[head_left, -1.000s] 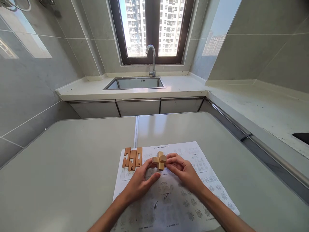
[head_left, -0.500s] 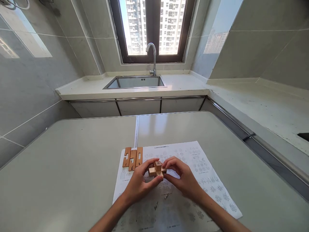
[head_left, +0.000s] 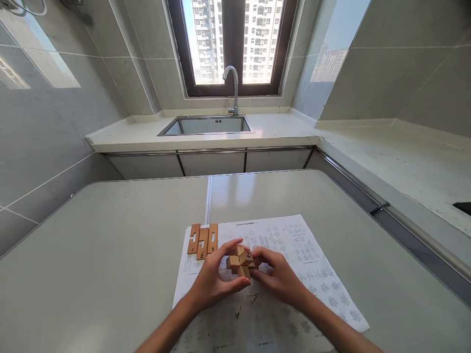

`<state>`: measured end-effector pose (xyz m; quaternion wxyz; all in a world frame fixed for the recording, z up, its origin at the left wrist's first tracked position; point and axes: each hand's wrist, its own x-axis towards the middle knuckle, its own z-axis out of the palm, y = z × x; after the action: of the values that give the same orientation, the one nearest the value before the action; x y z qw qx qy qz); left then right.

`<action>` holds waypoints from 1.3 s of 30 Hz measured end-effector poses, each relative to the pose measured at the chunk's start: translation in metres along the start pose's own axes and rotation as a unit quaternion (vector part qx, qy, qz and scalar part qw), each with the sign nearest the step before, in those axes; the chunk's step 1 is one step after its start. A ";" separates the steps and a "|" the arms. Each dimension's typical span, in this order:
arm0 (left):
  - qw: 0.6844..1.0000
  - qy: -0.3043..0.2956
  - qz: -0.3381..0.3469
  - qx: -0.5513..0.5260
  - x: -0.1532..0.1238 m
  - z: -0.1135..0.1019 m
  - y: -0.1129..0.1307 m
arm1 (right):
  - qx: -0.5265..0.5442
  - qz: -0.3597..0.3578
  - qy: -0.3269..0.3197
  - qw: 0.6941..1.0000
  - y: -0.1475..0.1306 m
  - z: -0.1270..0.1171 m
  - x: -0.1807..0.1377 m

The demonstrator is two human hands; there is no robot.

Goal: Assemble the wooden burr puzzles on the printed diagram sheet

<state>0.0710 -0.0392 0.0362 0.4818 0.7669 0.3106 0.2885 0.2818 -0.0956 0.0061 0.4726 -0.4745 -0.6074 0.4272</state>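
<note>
Head view: toward the left of the pale counter (head_left: 110, 245), three flat, slotted wooden pieces (head_left: 202, 248) lie side by side on the far left corner of a printed sheet (head_left: 294, 247). Right of them, the left hand (head_left: 217, 278) pinches a wooden burr puzzle (head_left: 240, 263) between a thumb on its near side and fingers on its far side, over the sheet. The puzzle's blocks already cross in one joined cluster; whether all are fully seated cannot be told. The right hand (head_left: 276, 273) pinches the cluster's right end. The three flat pieces sit apart, seemingly not yet used.
</note>
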 end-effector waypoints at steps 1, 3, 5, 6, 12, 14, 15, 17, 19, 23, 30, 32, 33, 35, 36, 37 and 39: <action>1.000 -0.004 0.001 0.004 0.000 0.000 0.001 | 0.012 0.008 -0.003 1.000 0.000 0.000 0.000; 1.000 -0.006 0.010 0.014 0.000 -0.001 0.002 | 0.032 0.020 -0.015 0.999 0.000 0.001 0.000; 1.000 -0.006 0.018 0.018 0.000 -0.001 0.002 | 0.057 0.026 -0.038 0.997 -0.001 0.000 0.000; 1.000 -0.008 0.019 0.016 0.000 -0.001 0.002 | 0.074 0.031 -0.056 0.995 -0.002 -0.002 0.001; 0.998 -0.048 0.028 -0.028 -0.001 -0.005 0.002 | 0.167 0.079 -0.177 0.967 -0.006 -0.015 0.003; 0.997 -0.062 0.039 -0.030 -0.002 -0.005 0.003 | 0.176 0.100 -0.220 0.954 -0.005 -0.018 0.003; 0.997 -0.065 0.043 -0.027 -0.003 -0.005 0.003 | 0.184 0.111 -0.238 0.947 -0.005 -0.018 0.002; 0.997 -0.068 0.045 -0.016 -0.004 -0.004 0.003 | 0.210 0.129 -0.254 0.935 -0.003 -0.017 0.002; 0.997 -0.063 0.037 -0.007 -0.004 -0.003 0.001 | 0.245 0.135 -0.242 0.929 -0.002 -0.015 0.003; 0.999 -0.049 0.013 0.000 -0.004 -0.005 -0.004 | 0.295 0.138 -0.200 0.924 -0.002 -0.013 0.005; 0.995 -0.094 0.017 -0.033 -0.001 -0.006 0.001 | 0.259 0.159 -0.258 0.917 -0.006 -0.016 0.002; 0.993 -0.105 0.014 -0.048 0.001 -0.005 0.005 | 0.242 0.149 -0.257 0.924 -0.005 -0.014 0.001; 0.993 -0.106 0.009 -0.054 0.002 -0.005 0.007 | 0.236 0.140 -0.251 0.928 -0.004 -0.013 0.001; 0.993 -0.099 0.000 -0.064 0.002 -0.005 0.010 | 0.218 0.119 -0.234 0.940 -0.004 -0.010 0.001; 0.993 -0.094 -0.002 -0.068 0.002 -0.005 0.010 | 0.205 0.108 -0.222 0.947 -0.004 -0.008 0.000; 0.994 -0.088 -0.003 -0.069 0.002 -0.005 0.011 | 0.188 0.098 -0.208 0.955 -0.004 -0.006 0.000; 0.995 -0.078 -0.003 -0.065 0.001 -0.005 0.010 | 0.153 0.082 -0.172 0.970 -0.005 -0.003 0.000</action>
<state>0.0699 -0.0396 0.0472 0.5544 0.7529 0.2552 0.2461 0.2838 -0.0965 0.0115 0.3909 -0.3642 -0.5660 0.6278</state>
